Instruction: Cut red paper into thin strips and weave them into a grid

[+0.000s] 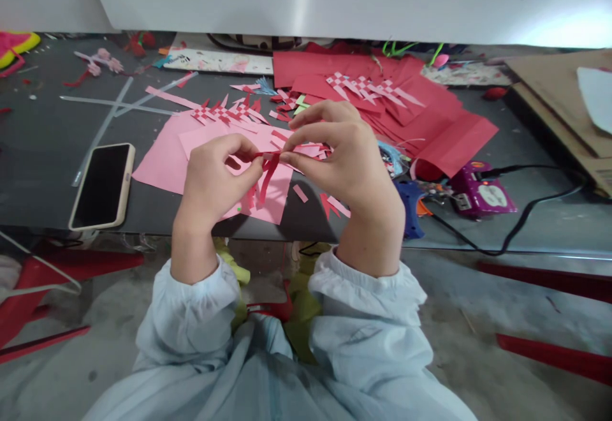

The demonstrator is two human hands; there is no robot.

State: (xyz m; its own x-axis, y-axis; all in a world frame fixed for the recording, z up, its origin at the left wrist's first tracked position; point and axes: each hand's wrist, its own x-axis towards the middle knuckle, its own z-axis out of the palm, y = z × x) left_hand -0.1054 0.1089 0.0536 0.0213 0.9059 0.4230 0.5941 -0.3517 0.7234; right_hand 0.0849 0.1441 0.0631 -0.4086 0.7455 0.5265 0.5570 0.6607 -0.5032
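Observation:
Between my two hands hang narrow red paper strips (270, 175), with a bit of pink at their top. My left hand (220, 175) pinches their left end between thumb and fingers. The thumb and index finger of my right hand (337, 150) close on the right end, its other fingers curved above. Below lie pink paper sheets (165, 147) on the dark table. Woven red and pink paper pieces (224, 113) rest behind my left hand, and more woven pieces (366, 87) lie on a pile of red paper (449, 124). Small cut scraps (300, 193) are near the table's front edge.
A phone (102, 186) lies at the left, near clear flat sticks (102, 129). At the right are a purple box (482, 191) with a black cable (519, 220), a blue tool (410, 209) and cardboard (564, 102). A white panel (335, 0) stands behind.

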